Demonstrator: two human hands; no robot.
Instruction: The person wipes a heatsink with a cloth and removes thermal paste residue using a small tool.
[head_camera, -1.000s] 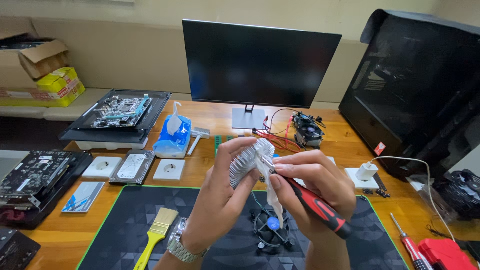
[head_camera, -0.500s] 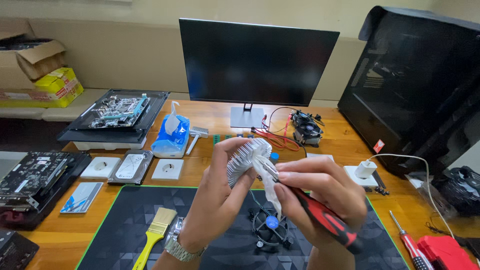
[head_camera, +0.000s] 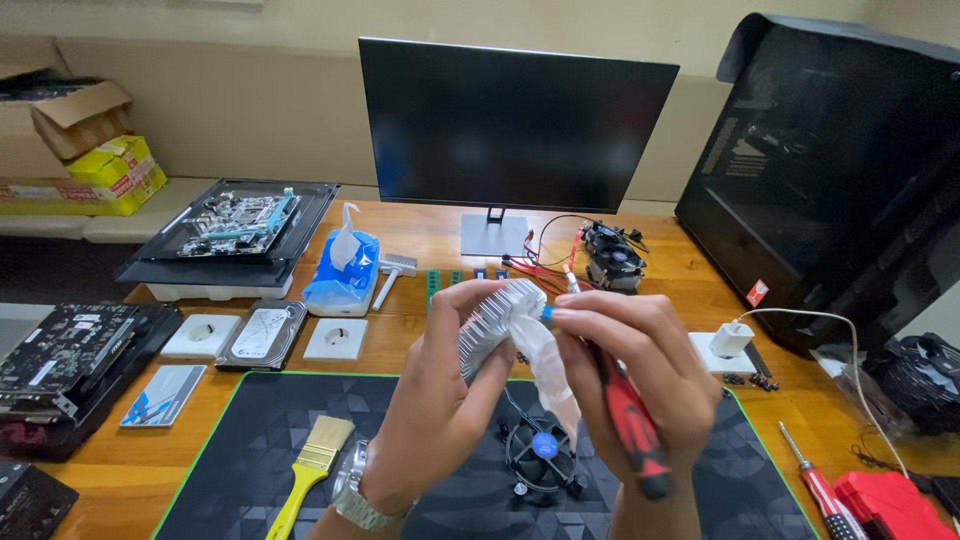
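Above black mat (head_camera: 300, 440): left hand (head_camera: 440, 400) grips finned heatsink (head_camera: 495, 325); right hand (head_camera: 640, 370) clasps red screwdriver (head_camera: 630, 430), pinching white wipe (head_camera: 545, 360) against heatsink; fan (head_camera: 540, 455) below.

I see a silver finned heatsink (head_camera: 492, 322) held tilted above the mat, a white wipe (head_camera: 548, 362) draped against it. A red-and-black screwdriver (head_camera: 628, 425) slants downward beside it.
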